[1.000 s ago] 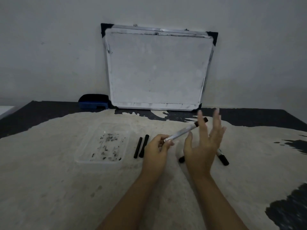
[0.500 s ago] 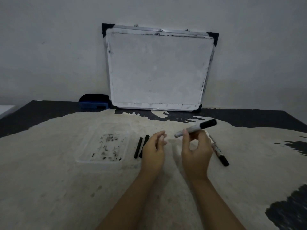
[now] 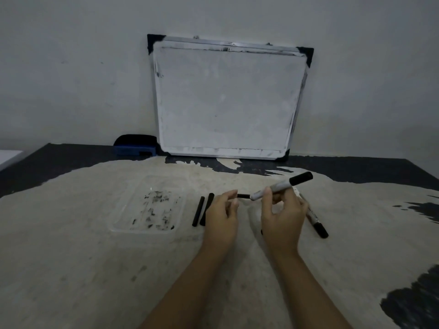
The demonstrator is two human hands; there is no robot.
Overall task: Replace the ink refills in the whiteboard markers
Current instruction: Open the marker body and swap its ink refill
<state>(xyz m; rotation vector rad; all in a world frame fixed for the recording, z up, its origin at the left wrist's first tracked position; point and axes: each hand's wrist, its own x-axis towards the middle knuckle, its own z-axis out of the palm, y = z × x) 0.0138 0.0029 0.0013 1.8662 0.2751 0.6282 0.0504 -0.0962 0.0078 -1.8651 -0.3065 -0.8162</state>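
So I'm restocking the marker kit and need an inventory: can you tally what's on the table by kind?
Markers: 2, one in the right hand at, one lying at
Loose refill sticks: 2
Refill between left hand and held marker: 1
Clear tray: 1
Whiteboard: 1
Eraser: 1
Total: 8

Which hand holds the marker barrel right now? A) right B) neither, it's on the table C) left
A: the right hand grips the marker barrel off the table, while the left hand pinches the black refill at its open end.
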